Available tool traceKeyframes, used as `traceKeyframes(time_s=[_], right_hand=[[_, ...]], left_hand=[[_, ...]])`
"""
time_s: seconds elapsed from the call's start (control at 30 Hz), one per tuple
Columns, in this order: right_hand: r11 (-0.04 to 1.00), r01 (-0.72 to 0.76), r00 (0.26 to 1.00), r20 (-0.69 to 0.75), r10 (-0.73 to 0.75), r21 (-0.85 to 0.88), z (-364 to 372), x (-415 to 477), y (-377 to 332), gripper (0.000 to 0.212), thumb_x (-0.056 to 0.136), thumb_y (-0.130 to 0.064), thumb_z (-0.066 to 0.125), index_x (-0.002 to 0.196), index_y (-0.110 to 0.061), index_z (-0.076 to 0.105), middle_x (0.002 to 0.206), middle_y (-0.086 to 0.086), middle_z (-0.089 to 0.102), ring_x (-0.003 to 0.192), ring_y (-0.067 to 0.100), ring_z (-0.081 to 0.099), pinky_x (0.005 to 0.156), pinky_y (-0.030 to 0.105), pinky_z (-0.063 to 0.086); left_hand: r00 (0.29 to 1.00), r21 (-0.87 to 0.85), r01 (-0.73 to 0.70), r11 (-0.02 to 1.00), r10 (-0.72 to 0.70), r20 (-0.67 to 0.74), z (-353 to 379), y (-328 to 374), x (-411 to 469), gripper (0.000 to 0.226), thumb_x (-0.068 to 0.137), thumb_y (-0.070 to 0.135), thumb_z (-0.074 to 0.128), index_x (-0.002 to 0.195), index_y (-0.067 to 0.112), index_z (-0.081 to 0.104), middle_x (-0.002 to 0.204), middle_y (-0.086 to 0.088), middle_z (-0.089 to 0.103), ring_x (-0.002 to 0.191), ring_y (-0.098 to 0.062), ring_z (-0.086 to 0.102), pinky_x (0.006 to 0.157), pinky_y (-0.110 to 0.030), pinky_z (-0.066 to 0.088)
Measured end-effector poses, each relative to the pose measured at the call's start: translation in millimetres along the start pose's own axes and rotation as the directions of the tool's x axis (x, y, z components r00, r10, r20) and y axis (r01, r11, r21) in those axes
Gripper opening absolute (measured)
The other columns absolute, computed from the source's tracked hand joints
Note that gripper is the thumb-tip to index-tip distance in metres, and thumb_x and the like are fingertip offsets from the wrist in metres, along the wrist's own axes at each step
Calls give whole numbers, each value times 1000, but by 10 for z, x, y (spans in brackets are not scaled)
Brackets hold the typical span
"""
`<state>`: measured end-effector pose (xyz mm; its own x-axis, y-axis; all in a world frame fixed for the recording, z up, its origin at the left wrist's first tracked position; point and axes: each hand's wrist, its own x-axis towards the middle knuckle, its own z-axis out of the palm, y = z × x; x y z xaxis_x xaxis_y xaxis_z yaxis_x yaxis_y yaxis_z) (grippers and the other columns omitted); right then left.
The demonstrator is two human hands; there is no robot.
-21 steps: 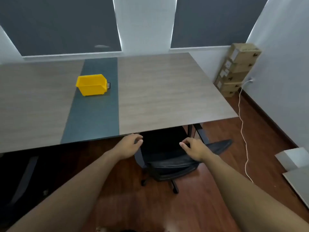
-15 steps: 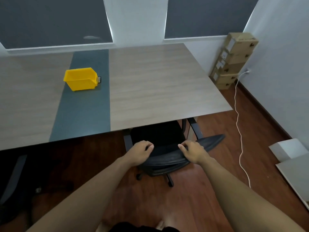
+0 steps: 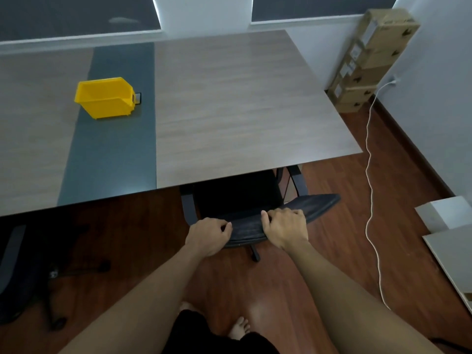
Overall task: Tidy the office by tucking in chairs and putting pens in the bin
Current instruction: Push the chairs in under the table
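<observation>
A long wood-grain worktop (image 3: 242, 103) with a dark grey strip down its middle runs along a white wall with two dark blinds. A yellow bin (image 3: 106, 97) sits on that strip, well away from the near edge. The black office chair (image 3: 245, 200) is partly under the worktop's right end, its seat in shadow. Both hands grip the top of its backrest: the left hand (image 3: 208, 235) and right hand (image 3: 284, 227) have fingers curled tight over the rim. The floor (image 3: 332, 226) is reddish wood. Stacked cardboard boxes (image 3: 367, 60) stand in the right corner, and a white cable (image 3: 369, 175) trails across the floor.
</observation>
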<state>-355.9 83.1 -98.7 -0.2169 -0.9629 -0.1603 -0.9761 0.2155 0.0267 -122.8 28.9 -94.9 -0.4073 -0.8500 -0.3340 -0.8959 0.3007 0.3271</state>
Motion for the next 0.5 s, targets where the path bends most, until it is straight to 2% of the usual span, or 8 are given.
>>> traceKeyframes(time_s=[0.2,0.3,0.5], right_hand=[[1000,-16,1000,-2,16,9,-3,389,-48,69,105,-55,16,99,-25,77,97,2,76,92,28,68,92,50,47],[1000,-23,1000,7,23,7,-33,602,-55,69,104,-55,15,102,-24,77,99,2,76,95,28,68,92,50,46],[999,-29,1000,6,29,17,-85,967,-140,67,104,-54,17,104,-25,78,102,1,77,98,27,68,93,49,45]], left_hand=[[1000,-2,-4,1000,4,-23,-146,-114,412,48,102,55,36,120,35,76,108,9,79,98,-20,73,79,-35,57],[1000,-21,-2,1000,2,-26,-212,-164,621,48,99,56,37,115,36,76,100,11,78,90,-18,72,78,-36,58],[998,-29,7,1000,-9,-61,-324,-285,932,46,97,55,38,112,37,77,100,11,79,91,-18,73,76,-34,57]])
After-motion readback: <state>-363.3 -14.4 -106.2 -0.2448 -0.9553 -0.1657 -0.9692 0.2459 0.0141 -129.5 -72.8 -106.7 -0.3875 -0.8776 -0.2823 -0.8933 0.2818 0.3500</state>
